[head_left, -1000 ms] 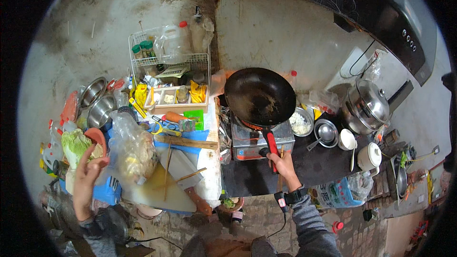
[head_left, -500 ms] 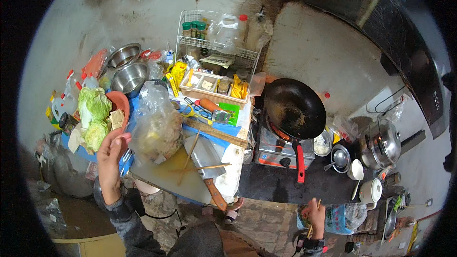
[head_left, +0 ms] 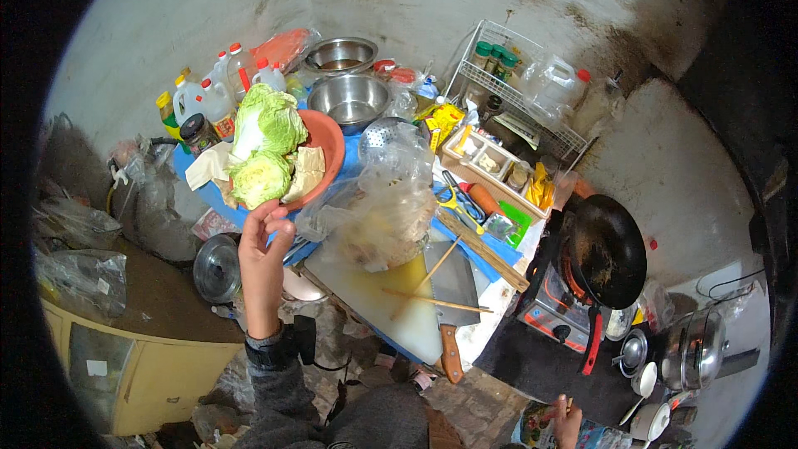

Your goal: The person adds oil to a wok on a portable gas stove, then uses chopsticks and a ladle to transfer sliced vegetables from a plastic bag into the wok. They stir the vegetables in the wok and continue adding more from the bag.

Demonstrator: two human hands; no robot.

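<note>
My left hand is raised beside the near rim of an orange-brown bowl. Its fingers are loosely bent and apart, with nothing visible between them. Cabbage pieces and pale tofu-like slabs fill the bowl. My right hand, partly cut off at the lower edge, is closed around a thin wooden stick, probably chopsticks; only a tip shows. On the cutting board lie a cleaver, two crossed chopsticks and a clear plastic bag with unclear contents.
A black wok sits on a gas stove at the right, its red handle toward me. Steel bowls, bottles and a wire rack line the back. Pots stand far right; a yellowish cabinet is lower left.
My view has turned left, so the table and stove appear farther right. My left hand is now close to the cabbage bowl's near side. My right hand has sunk toward the lower edge.
</note>
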